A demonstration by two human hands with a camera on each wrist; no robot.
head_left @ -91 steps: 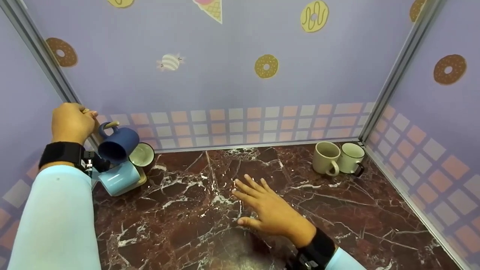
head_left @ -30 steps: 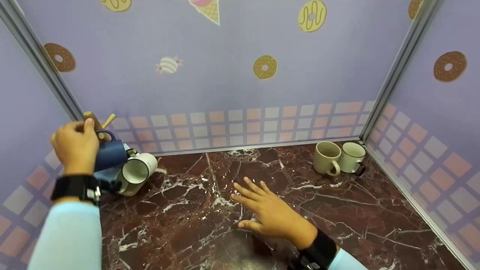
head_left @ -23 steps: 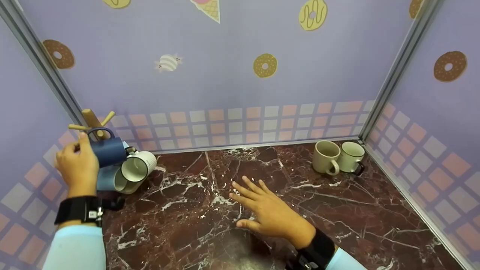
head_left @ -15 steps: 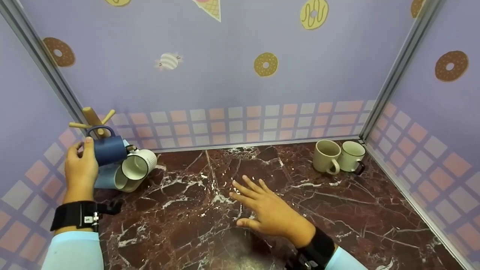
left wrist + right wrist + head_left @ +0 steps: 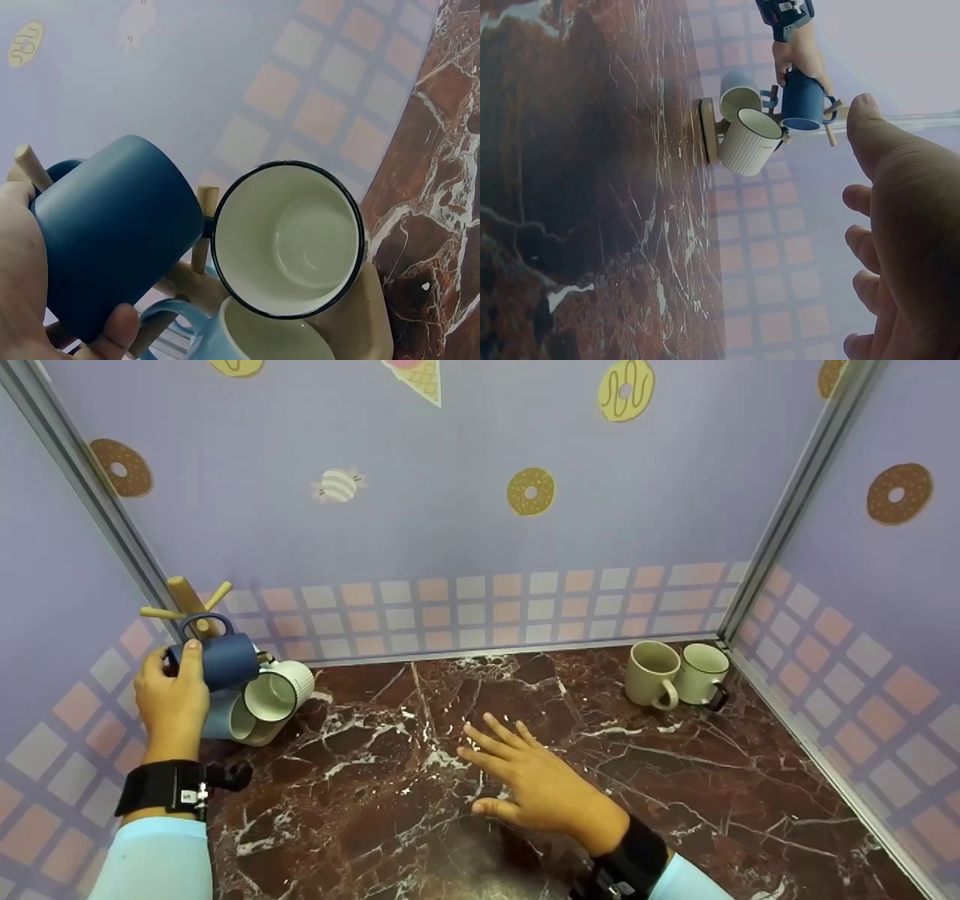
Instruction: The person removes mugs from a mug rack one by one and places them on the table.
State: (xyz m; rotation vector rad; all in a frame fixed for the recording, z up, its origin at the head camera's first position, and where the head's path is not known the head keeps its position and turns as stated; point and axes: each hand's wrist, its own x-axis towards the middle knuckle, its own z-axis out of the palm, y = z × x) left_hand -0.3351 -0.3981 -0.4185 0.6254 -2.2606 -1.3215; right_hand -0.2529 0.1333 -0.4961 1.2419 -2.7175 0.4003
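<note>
My left hand (image 5: 172, 697) grips a dark blue mug (image 5: 225, 660) by its body, with the thumb on the near side. This mug lies sideways at a wooden mug rack (image 5: 184, 594); a peg end shows inside its handle loop. Below it hang a ribbed white mug (image 5: 279, 690) with a dark rim and a light blue mug (image 5: 221, 716). In the left wrist view the blue mug (image 5: 120, 225) is beside the white mug's opening (image 5: 289, 240). My right hand (image 5: 544, 784) is spread, fingers straight, over the dark marble table and holds nothing.
A beige mug (image 5: 652, 675) and a pale mug (image 5: 703, 673) with a dark handle stand upright at the table's back right corner. Patterned walls (image 5: 450, 525) enclose the back and both sides. Another peg (image 5: 161, 613) sticks out leftward from the rack.
My left hand has gone from the rack's top down to the blue mug and now grips it. The rack has turned, bringing the white mug forward. My right hand stays almost still.
</note>
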